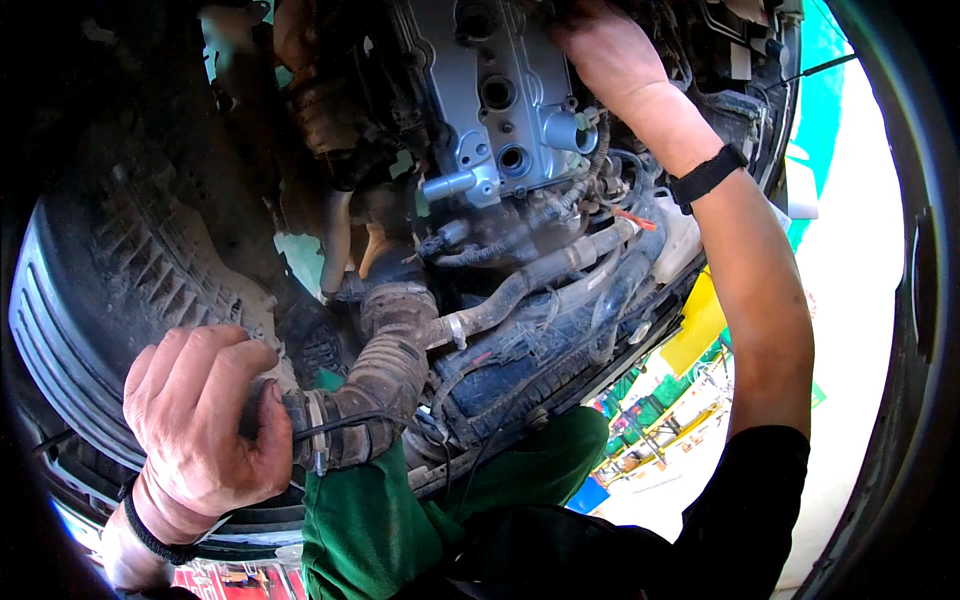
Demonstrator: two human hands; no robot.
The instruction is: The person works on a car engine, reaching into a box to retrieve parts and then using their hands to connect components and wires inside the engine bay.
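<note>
Ribbed hose (392, 365), below the grey engine cover (452, 100), looks light, bendy, grimy-slick, best held near its clamped end, where the left hand (205, 415) curls, grip unclear; right hand (615, 65) fingers hidden beside the cover, hold can't be told.

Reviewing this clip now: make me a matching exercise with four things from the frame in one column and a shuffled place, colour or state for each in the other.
Column one:
1. engine valve cover
2. ribbed hose
3. left hand
4. right hand

Column two:
A. at the top of the picture, by the right edge of the engine valve cover
B. silvery blue-grey
C. curled, at the lower end of the ribbed hose
D. dusty brown and bent

Right pairs: 1-B, 2-D, 3-C, 4-A
</note>
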